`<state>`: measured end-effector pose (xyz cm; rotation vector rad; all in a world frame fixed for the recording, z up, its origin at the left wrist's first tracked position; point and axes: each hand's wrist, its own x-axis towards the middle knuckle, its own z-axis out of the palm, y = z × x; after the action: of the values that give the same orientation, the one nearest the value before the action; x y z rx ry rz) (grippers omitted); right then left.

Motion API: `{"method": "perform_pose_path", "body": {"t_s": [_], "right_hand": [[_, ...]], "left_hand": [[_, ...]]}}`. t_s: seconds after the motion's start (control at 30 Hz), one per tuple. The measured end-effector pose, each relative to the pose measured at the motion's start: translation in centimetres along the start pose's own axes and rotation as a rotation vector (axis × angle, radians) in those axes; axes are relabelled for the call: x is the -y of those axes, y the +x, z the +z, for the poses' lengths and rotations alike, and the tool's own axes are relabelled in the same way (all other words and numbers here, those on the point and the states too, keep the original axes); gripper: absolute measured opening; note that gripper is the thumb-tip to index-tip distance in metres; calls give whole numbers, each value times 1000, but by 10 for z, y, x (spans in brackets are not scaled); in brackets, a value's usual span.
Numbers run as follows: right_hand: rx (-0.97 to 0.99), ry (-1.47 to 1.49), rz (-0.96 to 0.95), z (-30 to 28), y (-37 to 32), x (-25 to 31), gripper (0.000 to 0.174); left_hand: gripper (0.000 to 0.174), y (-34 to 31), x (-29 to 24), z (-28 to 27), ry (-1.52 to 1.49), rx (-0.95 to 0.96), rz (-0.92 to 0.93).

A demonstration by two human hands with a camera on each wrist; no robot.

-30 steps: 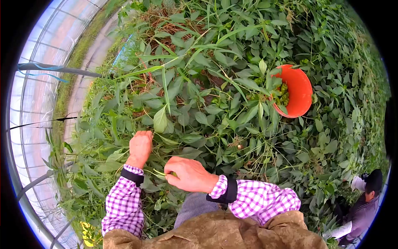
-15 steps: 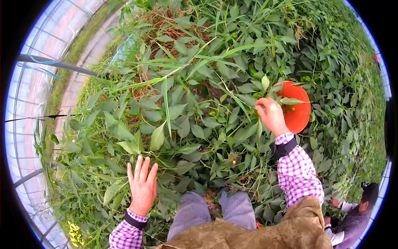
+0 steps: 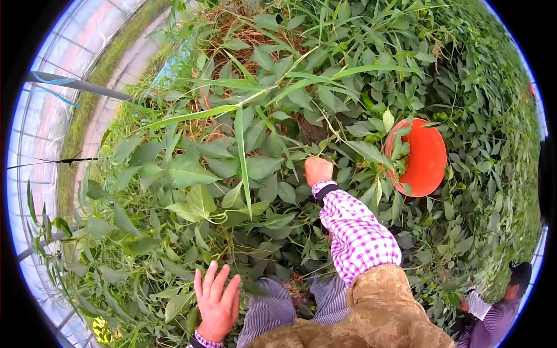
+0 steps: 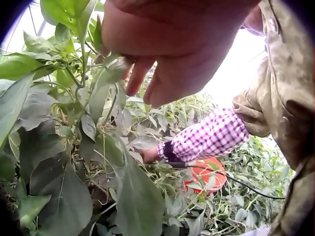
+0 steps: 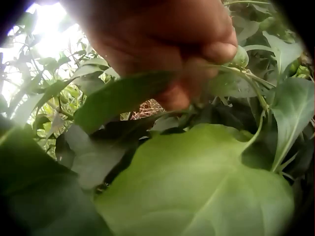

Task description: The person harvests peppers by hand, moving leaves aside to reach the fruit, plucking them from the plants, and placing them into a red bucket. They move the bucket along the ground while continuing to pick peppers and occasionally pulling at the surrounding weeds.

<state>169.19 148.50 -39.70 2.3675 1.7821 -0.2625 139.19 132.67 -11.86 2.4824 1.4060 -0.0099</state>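
Observation:
My right hand (image 3: 319, 171) reaches into the pepper plants left of the red bucket (image 3: 428, 159). In the right wrist view its fingers are curled, and a thin green stem (image 5: 253, 78) runs out from between the fingertips. A broad leaf (image 5: 197, 182) covers much of the view below that hand. My left hand (image 3: 217, 301) is held low over the plants at the near left, fingers straight and spread, with nothing in it. Green peppers (image 3: 400, 165) show inside the bucket, partly behind leaves.
Dense pepper foliage (image 3: 267, 168) surrounds both hands, with a long grass stalk (image 3: 242, 156) crossing above it. At the lower right another person (image 3: 496, 316) crouches among the plants. A grey pole (image 3: 87, 87) and a plastic greenhouse wall (image 3: 35, 133) stand on the left.
My right hand went from beside my left hand to the bucket, then moved left of it into the foliage. The left hand let go of the plants, opened and drew back towards me.

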Motion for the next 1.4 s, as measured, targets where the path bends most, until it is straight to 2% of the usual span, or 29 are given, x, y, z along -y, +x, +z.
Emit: {"method": "perform_pose_path", "body": {"t_s": [0.07, 0.13, 0.17, 0.2, 0.27, 0.3, 0.33, 0.4, 0.43, 0.5, 0.63, 0.67, 0.73, 0.8, 0.87, 1.0, 1.07, 1.13, 1.17, 1.23, 1.33, 1.4], "right_hand": [[-22, 256, -11, -11, -4, -11, 13], [-31, 384, -55, -32, -18, -21, 12], [-2, 560, -66, -44, -26, -26, 16], [1, 564, -65, -44, -33, -32, 16], [-29, 1161, -56, -45, -46, -42, 21], [5, 1389, 27, -49, -55, -44, 21], [-27, 1501, 6, -41, -62, -48, 20], [94, 1731, 83, -63, -84, -52, 20], [93, 1733, 88, -68, -91, -55, 20], [320, 1875, 185, -76, -104, -61, 20], [627, 2043, 335, -83, -147, -67, 17], [660, 2028, 346, -83, -160, -68, 16], [582, 2006, 340, -109, -185, -77, 15], [351, 1999, 338, -135, -205, -97, 14], [18, 1953, 318, -166, -222, -131, 12], [-611, 1591, 440, -193, -228, -211, 14], [-640, 1340, 456, -181, -212, -257, 22], [-543, 788, 484, -166, -192, -286, 34], [-493, 509, 462, -163, -185, -290, 42], [-542, 453, 389, -155, -168, -288, 42], [-629, 307, 252, -152, -136, -269, 39], [-557, 416, 219, -151, -111, -248, 35]], "left_hand": [[30, 7, -2, -1, -9, -35, 33], [30, 11, -8, 1, -6, -59, 36], [30, 16, -12, 0, -30, -75, 51], [30, 20, -15, -1, -54, -89, 69], [30, 28, -20, 0, -56, -106, 79], [30, 32, -23, -1, -51, -114, 87], [30, 35, -25, -2, -44, -120, 96], [29, 43, -28, 0, -38, -137, 106], [29, 47, -30, 0, -35, -170, 118], [27, 57, -34, -1, -29, -214, 147], [26, 74, -39, 2, -85, -204, 130], [26, 77, -38, 3, -92, -210, 130], [26, 82, -32, 4, -112, -208, 114], [24, 86, -28, 2, -100, -202, 80], [25, 88, -22, 3, -61, -205, 65], [26, 92, -13, 9, -75, -209, 45], [29, 95, -6, 18, -33, -197, 55], [32, 99, -1, 22, 6, -194, 66], [36, 100, 2, 23, 120, -178, 49], [47, 96, 18, 31, 293, -134, -24], [47, 82, 44, 33, 368, -82, -171], [47, 69, 65, 37, 402, -25, -202]]}}
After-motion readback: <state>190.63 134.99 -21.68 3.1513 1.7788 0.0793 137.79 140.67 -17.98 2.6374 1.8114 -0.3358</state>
